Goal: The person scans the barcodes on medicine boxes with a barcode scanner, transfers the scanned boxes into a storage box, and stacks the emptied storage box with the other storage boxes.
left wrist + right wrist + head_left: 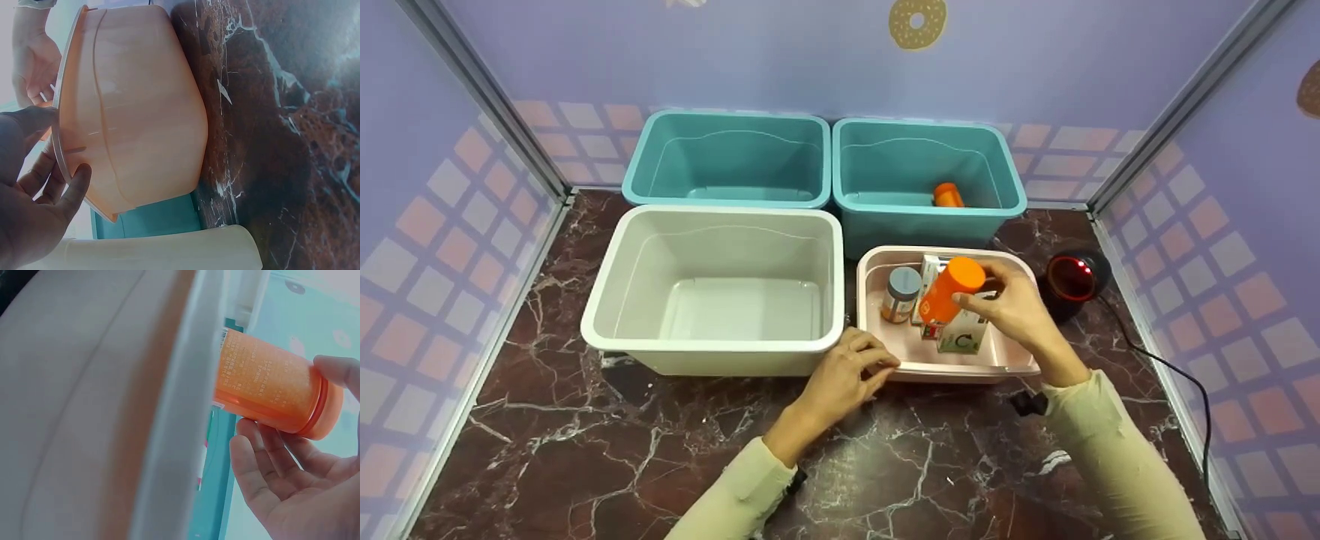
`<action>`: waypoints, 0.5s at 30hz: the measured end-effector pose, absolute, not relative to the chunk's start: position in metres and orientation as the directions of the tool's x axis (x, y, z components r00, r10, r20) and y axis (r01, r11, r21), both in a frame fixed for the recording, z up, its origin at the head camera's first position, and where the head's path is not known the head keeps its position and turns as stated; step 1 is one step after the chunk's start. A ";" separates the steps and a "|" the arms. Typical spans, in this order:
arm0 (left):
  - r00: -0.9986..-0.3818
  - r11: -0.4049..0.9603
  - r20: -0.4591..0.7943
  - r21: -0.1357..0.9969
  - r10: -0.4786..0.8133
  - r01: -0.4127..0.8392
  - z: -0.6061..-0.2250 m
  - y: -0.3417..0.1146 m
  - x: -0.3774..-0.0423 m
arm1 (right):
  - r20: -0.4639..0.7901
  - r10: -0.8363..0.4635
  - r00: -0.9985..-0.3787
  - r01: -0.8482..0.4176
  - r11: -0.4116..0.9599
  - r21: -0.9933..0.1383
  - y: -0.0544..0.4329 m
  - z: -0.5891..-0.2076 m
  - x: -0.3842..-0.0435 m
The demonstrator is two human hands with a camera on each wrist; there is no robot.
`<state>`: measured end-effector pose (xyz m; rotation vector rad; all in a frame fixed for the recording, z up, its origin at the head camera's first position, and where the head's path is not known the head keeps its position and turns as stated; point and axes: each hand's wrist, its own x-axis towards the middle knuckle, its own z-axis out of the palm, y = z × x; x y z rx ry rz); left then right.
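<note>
My right hand (1018,306) holds an orange bottle (940,301) near its orange cap, thumb on one side and fingers on the other. The bottle is tilted over the pink bin (873,262). Printed text shows on the bottle (264,377) in the right wrist view. Inside the bin, a small grey-capped bottle (901,294) stands at the left. Small boxes, among them a white-and-green box (962,334), stand beneath the orange bottle, partly hidden by it. My left hand (851,375) grips the bin's front-left rim, with fingers on both sides of it in the left wrist view.
A large white bin (712,346) stands left of the pink one. Behind are two teal bins; the right teal bin (930,214) holds an orange bottle (948,195). A dark device with a red light (1071,277) and its cable (1174,367) lie at the right.
</note>
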<state>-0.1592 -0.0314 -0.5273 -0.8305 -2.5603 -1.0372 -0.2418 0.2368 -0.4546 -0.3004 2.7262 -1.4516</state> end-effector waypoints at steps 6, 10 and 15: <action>-0.811 0.581 0.417 0.565 0.410 0.585 -0.528 -0.031 -0.159 | 0.059 -0.159 -0.986 -0.142 0.582 -0.800 0.245 -0.450 -0.240; -0.814 0.580 0.415 0.572 0.406 0.580 -0.528 -0.031 -0.159 | 0.068 -0.145 -0.987 -0.142 0.590 -0.795 0.251 -0.448 -0.240; -0.815 0.576 0.417 0.576 0.403 0.579 -0.529 -0.031 -0.159 | 0.078 -0.120 -0.990 -0.134 0.586 -0.799 0.259 -0.446 -0.237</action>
